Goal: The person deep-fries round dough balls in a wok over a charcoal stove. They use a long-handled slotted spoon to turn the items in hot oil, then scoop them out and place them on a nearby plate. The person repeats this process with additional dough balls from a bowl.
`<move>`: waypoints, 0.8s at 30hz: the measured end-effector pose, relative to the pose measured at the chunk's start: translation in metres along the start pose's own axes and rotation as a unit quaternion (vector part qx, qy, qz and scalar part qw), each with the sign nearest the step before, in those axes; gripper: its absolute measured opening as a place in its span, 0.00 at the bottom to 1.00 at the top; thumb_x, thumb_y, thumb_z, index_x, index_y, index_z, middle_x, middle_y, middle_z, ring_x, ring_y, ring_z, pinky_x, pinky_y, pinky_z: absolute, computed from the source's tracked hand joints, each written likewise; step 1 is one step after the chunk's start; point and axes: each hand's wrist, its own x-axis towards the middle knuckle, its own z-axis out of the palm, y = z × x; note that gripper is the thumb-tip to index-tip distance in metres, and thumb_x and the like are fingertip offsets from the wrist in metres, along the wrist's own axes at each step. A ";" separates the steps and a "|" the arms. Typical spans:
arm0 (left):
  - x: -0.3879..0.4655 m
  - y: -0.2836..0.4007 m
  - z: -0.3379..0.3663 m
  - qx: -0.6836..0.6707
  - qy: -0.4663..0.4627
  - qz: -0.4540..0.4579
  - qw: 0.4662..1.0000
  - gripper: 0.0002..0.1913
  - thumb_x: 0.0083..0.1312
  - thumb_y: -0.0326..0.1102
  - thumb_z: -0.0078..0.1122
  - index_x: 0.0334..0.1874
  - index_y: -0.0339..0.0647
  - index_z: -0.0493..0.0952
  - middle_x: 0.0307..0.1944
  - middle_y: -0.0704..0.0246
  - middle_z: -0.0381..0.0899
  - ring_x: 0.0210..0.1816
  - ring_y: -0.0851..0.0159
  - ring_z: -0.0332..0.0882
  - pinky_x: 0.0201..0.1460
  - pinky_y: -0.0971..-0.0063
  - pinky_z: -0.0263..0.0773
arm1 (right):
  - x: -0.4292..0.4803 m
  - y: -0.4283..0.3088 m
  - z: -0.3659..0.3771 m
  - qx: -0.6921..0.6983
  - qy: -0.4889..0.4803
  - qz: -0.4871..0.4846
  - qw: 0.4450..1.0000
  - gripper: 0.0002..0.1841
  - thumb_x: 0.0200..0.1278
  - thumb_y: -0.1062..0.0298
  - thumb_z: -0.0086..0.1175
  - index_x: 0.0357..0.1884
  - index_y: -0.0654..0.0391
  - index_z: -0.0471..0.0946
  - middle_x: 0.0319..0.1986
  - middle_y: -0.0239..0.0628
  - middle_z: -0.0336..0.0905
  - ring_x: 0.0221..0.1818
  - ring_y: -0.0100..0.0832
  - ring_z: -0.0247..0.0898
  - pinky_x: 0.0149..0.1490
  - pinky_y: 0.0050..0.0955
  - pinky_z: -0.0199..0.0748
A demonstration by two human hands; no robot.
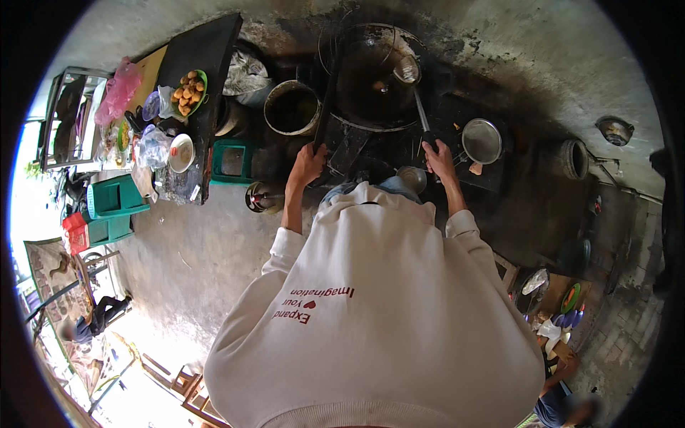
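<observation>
Before me a large blackened wok (369, 101) holds dark liquid, with a small brown piece (380, 86) in it. My right hand (440, 159) grips the black handle of a metal ladle (408, 70), whose bowl is over the wok's right side. In my left hand (309, 165) is a long dark handle (327, 101) that runs up along the wok's left side. A thin wire loop shows near its far end, too dark to make out fully. To the left of that handle stands a deep pot (292, 108) with dark contents.
A round mesh strainer (482, 141) lies right of my right hand. On the left, a dark table (214, 59) bears a green plate of fried balls (190, 92) and a white bowl (182, 153). A green stool (231, 161) stands beside it. Two other people sit farther off, lower left and lower right.
</observation>
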 end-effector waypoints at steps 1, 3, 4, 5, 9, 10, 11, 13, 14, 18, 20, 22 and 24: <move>0.000 0.000 0.000 0.010 -0.005 0.002 1.000 0.20 0.74 0.46 0.51 0.41 0.30 0.75 0.24 0.60 0.79 0.23 0.61 0.79 0.28 0.65 0.73 | 0.001 -0.001 -0.001 -0.015 0.019 -0.012 1.000 0.25 0.69 0.55 0.61 0.54 0.70 0.73 0.20 0.34 0.73 0.15 0.24 0.67 0.18 0.28 0.64; 0.000 0.001 -0.001 0.030 0.001 0.014 0.999 0.20 0.75 0.46 0.51 0.39 0.31 0.75 0.22 0.63 0.77 0.22 0.64 0.77 0.27 0.68 0.73 | 0.005 -0.005 -0.001 -0.044 0.046 0.018 0.998 0.29 0.69 0.55 0.61 0.61 0.71 0.71 0.19 0.35 0.74 0.15 0.24 0.68 0.18 0.28 0.64; 0.000 0.003 -0.002 0.053 0.008 0.036 0.998 0.20 0.75 0.46 0.51 0.39 0.31 0.75 0.22 0.63 0.77 0.22 0.65 0.77 0.26 0.69 0.73 | 0.007 -0.007 -0.003 -0.047 0.045 0.030 0.997 0.31 0.69 0.56 0.61 0.63 0.71 0.69 0.19 0.35 0.73 0.15 0.24 0.68 0.18 0.28 0.64; 0.000 0.004 -0.002 0.073 0.007 0.053 0.996 0.19 0.75 0.46 0.51 0.39 0.31 0.75 0.23 0.64 0.77 0.22 0.66 0.77 0.26 0.70 0.72 | 0.008 -0.009 -0.005 -0.047 0.032 0.056 0.997 0.33 0.69 0.56 0.61 0.65 0.72 0.68 0.19 0.34 0.73 0.15 0.24 0.68 0.18 0.27 0.64; -0.010 0.007 -0.009 -0.034 -0.054 -0.081 0.995 0.18 0.75 0.43 0.50 0.44 0.30 0.76 0.29 0.54 0.81 0.28 0.53 0.82 0.32 0.61 0.74 | 0.010 -0.013 -0.012 0.081 -0.042 0.093 0.991 0.28 0.70 0.57 0.60 0.60 0.69 0.66 0.19 0.31 0.72 0.15 0.22 0.66 0.18 0.25 0.62; -0.013 0.007 -0.008 -0.026 -0.056 -0.096 0.993 0.17 0.74 0.41 0.49 0.47 0.29 0.75 0.37 0.43 0.82 0.41 0.38 0.81 0.43 0.52 0.75 | 0.009 -0.013 -0.012 0.085 -0.021 0.073 0.993 0.20 0.70 0.57 0.60 0.50 0.64 0.69 0.19 0.29 0.71 0.15 0.21 0.65 0.18 0.24 0.62; -0.015 0.008 -0.007 0.009 -0.044 -0.036 0.998 0.17 0.74 0.41 0.50 0.48 0.29 0.75 0.39 0.42 0.81 0.44 0.36 0.79 0.46 0.51 0.74 | 0.008 -0.011 -0.011 0.091 -0.006 0.065 0.994 0.15 0.71 0.58 0.60 0.40 0.59 0.73 0.19 0.27 0.69 0.15 0.19 0.64 0.18 0.23 0.61; -0.018 0.009 -0.005 0.090 0.005 0.055 0.994 0.18 0.74 0.41 0.50 0.48 0.28 0.76 0.40 0.41 0.81 0.48 0.34 0.76 0.49 0.50 0.73 | 0.006 -0.007 -0.008 -0.008 0.033 0.022 0.999 0.15 0.70 0.57 0.60 0.41 0.60 0.73 0.18 0.27 0.69 0.14 0.19 0.64 0.17 0.23 0.62; -0.018 0.010 -0.004 0.131 0.028 0.090 0.987 0.18 0.74 0.41 0.50 0.48 0.28 0.76 0.41 0.40 0.80 0.50 0.33 0.75 0.50 0.50 0.73 | 0.007 -0.005 -0.008 -0.051 0.048 0.019 0.997 0.16 0.70 0.57 0.60 0.44 0.62 0.74 0.19 0.28 0.70 0.14 0.19 0.64 0.17 0.24 0.62; -0.011 0.011 -0.003 0.144 0.021 0.064 0.987 0.18 0.74 0.42 0.50 0.48 0.29 0.76 0.41 0.40 0.80 0.49 0.35 0.76 0.49 0.50 0.72 | 0.019 0.008 -0.015 -0.038 0.018 0.024 0.999 0.30 0.69 0.57 0.61 0.63 0.70 0.70 0.18 0.31 0.71 0.13 0.22 0.64 0.17 0.26 0.62; -0.010 0.007 -0.002 0.095 0.002 0.028 0.995 0.17 0.73 0.41 0.51 0.48 0.30 0.76 0.40 0.42 0.81 0.47 0.36 0.78 0.48 0.51 0.72 | 0.025 0.014 -0.015 -0.144 0.052 -0.031 0.988 0.36 0.68 0.54 0.62 0.66 0.73 0.67 0.25 0.41 0.77 0.18 0.27 0.71 0.20 0.28 0.67; -0.012 0.002 -0.001 0.073 0.003 0.009 0.997 0.17 0.73 0.41 0.51 0.47 0.30 0.77 0.38 0.43 0.81 0.44 0.38 0.79 0.46 0.52 0.73 | 0.027 0.015 -0.017 -0.278 0.122 -0.156 0.940 0.36 0.67 0.55 0.63 0.67 0.74 0.67 0.26 0.43 0.79 0.18 0.28 0.73 0.20 0.29 0.68; -0.013 -0.003 0.000 0.129 0.012 0.139 0.982 0.17 0.73 0.41 0.51 0.46 0.30 0.77 0.35 0.46 0.81 0.41 0.39 0.79 0.44 0.53 0.73 | 0.023 0.010 -0.019 -0.222 0.104 -0.106 0.964 0.37 0.66 0.55 0.64 0.67 0.74 0.67 0.26 0.42 0.79 0.17 0.27 0.73 0.19 0.29 0.68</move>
